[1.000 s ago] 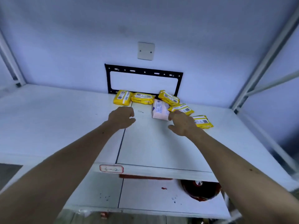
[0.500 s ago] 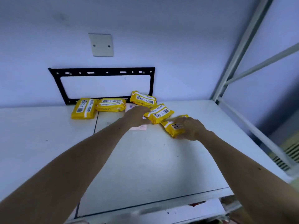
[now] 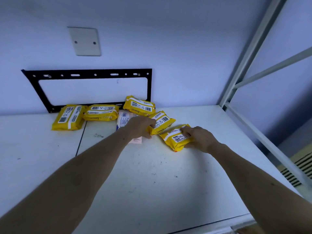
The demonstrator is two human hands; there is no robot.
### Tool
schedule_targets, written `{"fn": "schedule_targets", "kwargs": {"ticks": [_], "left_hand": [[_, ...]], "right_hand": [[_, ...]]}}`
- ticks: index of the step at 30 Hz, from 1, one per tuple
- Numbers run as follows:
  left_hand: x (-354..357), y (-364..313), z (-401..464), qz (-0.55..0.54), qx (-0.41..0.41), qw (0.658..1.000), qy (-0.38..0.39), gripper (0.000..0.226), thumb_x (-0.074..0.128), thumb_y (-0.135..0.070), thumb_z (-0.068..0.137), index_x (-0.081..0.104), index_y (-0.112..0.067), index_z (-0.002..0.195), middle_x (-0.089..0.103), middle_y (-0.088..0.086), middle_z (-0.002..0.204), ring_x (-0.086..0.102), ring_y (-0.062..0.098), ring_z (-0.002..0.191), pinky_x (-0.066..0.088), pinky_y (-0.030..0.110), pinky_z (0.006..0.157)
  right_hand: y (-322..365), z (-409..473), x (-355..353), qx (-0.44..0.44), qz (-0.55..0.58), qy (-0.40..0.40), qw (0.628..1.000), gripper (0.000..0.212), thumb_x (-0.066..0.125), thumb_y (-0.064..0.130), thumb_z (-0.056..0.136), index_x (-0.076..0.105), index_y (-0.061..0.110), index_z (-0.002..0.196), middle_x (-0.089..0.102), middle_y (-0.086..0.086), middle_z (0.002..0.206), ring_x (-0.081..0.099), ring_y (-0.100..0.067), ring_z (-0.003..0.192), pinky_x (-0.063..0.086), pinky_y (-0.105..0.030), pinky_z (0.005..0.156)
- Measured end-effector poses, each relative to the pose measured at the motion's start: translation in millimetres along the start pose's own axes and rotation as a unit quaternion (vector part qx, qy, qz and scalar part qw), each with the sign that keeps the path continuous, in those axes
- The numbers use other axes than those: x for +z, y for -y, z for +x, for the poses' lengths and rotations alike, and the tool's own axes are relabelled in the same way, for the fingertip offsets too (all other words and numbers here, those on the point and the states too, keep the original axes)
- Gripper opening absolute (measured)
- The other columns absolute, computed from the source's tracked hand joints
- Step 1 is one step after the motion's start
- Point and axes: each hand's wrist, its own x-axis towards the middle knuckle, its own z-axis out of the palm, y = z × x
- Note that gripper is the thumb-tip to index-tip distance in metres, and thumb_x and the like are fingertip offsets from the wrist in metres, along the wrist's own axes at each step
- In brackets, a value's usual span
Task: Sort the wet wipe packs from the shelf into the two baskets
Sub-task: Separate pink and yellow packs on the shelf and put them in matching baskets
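Observation:
Several yellow wet wipe packs lie on the white shelf near the back wall. My right hand grips the nearest yellow pack from its right side. My left hand closes on the end of another yellow pack and lies over a pink pack, which it mostly hides. Three more yellow packs sit farther back: one at the left, one beside it, one against the wall. No basket is in view.
A black metal bracket is fixed to the wall behind the packs, with a blank wall plate above it. The shelf's white upright and rails stand at the right. A seam runs across the shelf board.
My left hand moved right from the bare shelf onto the pink pack and a yellow pack. My right hand shifted from the pink pack to the nearest yellow pack. The view swung closer.

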Motion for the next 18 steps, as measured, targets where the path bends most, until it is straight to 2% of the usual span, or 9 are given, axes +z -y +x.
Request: {"fn": "schedule_targets", "kwargs": {"ticks": [3,5,8,10,12,13,14,16,18], "left_hand": [[8,-1,-3,0.002,0.018,0.999,-0.027,0.030,0.065,-0.042,0.085,0.061,-0.023,0.107,0.067,0.001,0.108,0.061,0.024,0.102,0.044,0.031,0.074],[10,-4,-5,-0.009,0.001,0.999,-0.045,0.031,0.057,-0.046,0.090,0.062,-0.022,0.109,0.067,0.003,0.106,0.061,0.026,0.102,0.044,0.033,0.077],[-1,-9,-7,-0.079,-0.041,0.993,-0.081,0.029,0.051,-0.044,0.094,0.059,-0.019,0.107,0.065,0.005,0.100,0.060,0.027,0.097,0.039,0.032,0.071],[-14,-12,-7,-0.164,-0.086,0.978,-0.096,0.025,0.049,-0.039,0.096,0.050,-0.014,0.096,0.056,0.003,0.081,0.057,0.026,0.081,0.038,0.033,0.063],[-27,-13,-7,-0.281,-0.151,0.941,-0.110,0.023,0.048,-0.033,0.098,0.045,-0.011,0.094,0.049,0.002,0.075,0.051,0.024,0.076,0.038,0.032,0.059],[-34,-14,-7,-0.339,-0.183,0.917,-0.107,0.023,0.048,-0.031,0.099,0.046,-0.008,0.100,0.053,0.006,0.083,0.054,0.027,0.081,0.045,0.035,0.062],[-39,-14,-8,-0.393,-0.214,0.889,-0.095,0.027,0.048,-0.028,0.099,0.047,-0.006,0.114,0.057,0.011,0.099,0.058,0.031,0.092,0.053,0.041,0.071],[-43,-16,-12,-0.480,-0.270,0.833,-0.058,0.038,0.046,-0.022,0.099,0.040,-0.010,0.135,0.054,0.016,0.122,0.060,0.037,0.107,0.056,0.050,0.083],[-43,-18,-17,-0.535,-0.308,0.786,-0.032,0.037,0.045,-0.020,0.098,0.046,-0.010,0.134,0.059,0.019,0.120,0.064,0.040,0.100,0.057,0.051,0.080]], "right_hand": [[-3,0,1,-0.021,-0.006,-0.015,1.000,0.041,0.066,0.037,0.087,0.055,0.024,0.124,0.061,-0.007,0.114,0.054,-0.027,0.108,0.048,-0.037,0.088],[-5,-2,3,-0.022,0.012,-0.036,0.999,0.040,0.063,0.038,0.089,0.057,0.025,0.127,0.061,-0.007,0.111,0.054,-0.027,0.106,0.046,-0.034,0.087],[-9,-4,-1,-0.027,0.080,-0.055,0.995,0.021,0.069,0.031,0.086,0.064,0.013,0.097,0.064,-0.003,0.093,0.054,-0.027,0.087,0.040,-0.032,0.072],[-11,-4,-11,-0.013,0.183,-0.049,0.982,0.020,0.072,0.023,0.085,0.058,0.012,0.077,0.063,-0.005,0.078,0.054,-0.023,0.075,0.042,-0.033,0.067],[-9,-6,-23,0.006,0.304,-0.057,0.951,0.030,0.070,0.019,0.087,0.048,0.016,0.067,0.047,-0.001,0.063,0.042,-0.017,0.063,0.036,-0.030,0.060],[-8,-6,-27,0.020,0.362,-0.059,0.930,0.031,0.067,0.018,0.090,0.046,0.017,0.067,0.043,0.000,0.063,0.040,-0.016,0.062,0.036,-0.029,0.060],[-6,-7,-32,0.037,0.414,-0.058,0.908,0.030,0.064,0.018,0.093,0.046,0.016,0.069,0.045,-0.002,0.065,0.043,-0.016,0.062,0.040,-0.030,0.062],[-2,-9,-37,0.076,0.476,-0.041,0.875,0.026,0.057,0.024,0.097,0.048,0.016,0.074,0.054,-0.005,0.072,0.055,-0.017,0.064,0.053,-0.031,0.063],[4,-10,-36,0.125,0.473,-0.021,0.872,0.025,0.050,0.029,0.100,0.054,0.015,0.080,0.058,-0.009,0.078,0.059,-0.021,0.067,0.056,-0.030,0.060]]}}
